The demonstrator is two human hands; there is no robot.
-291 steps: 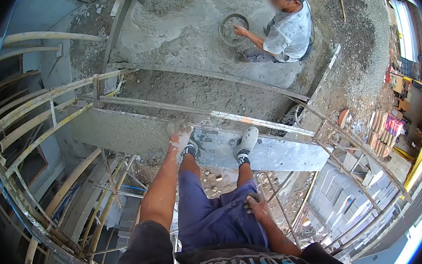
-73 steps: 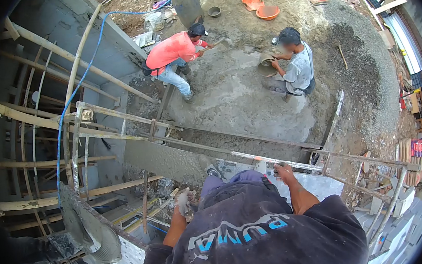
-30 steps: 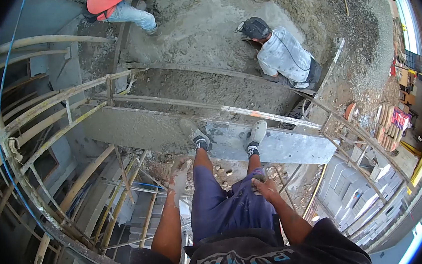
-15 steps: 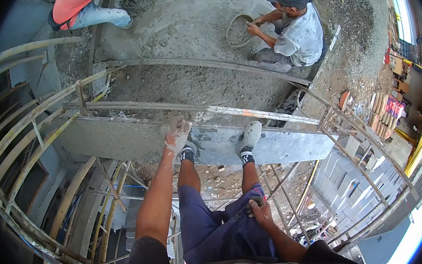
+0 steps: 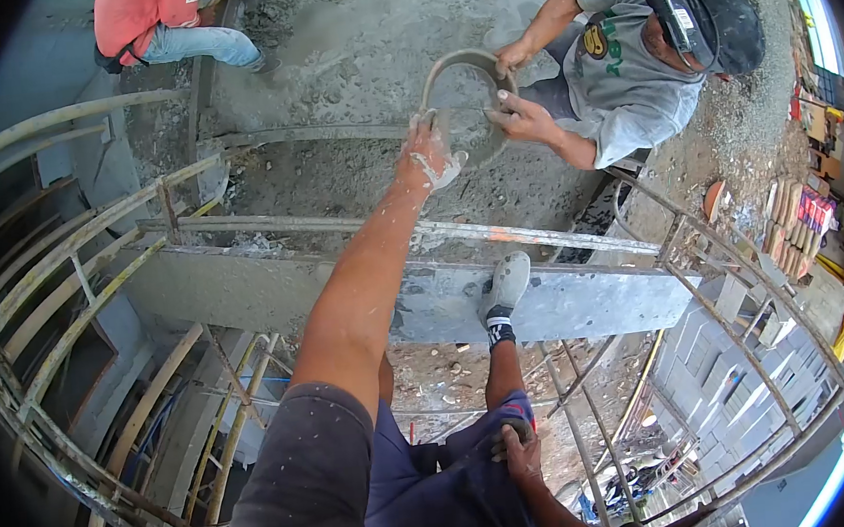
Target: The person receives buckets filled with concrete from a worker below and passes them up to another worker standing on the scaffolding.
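My left hand [image 5: 429,152], coated with grey cement, reaches forward to the near left rim of a round bucket [image 5: 459,57]. Its fingers lie at the rim; whether they grip it is unclear. A co-worker [image 5: 630,65] in a grey shirt and dark cap holds the bucket's right side with both hands. Grey material shows inside it. Low by my right thigh, my right hand [image 5: 521,453] has its fingers curled round something dark that I cannot make out. My shoe [image 5: 510,281] stands on the metal-faced plank [image 5: 586,297].
Scaffold rails [image 5: 540,236] run across in front of the plank and curve along both sides. Another person [image 5: 161,30] in a red top is at the upper left on the wet concrete [image 5: 324,61]. Grey blocks [image 5: 724,388] lie below at the right.
My left arm has stretched forward from above the plank to the bucket. The co-worker has leaned round and brought the bucket nearer and higher. My right hand has stayed by my thigh.
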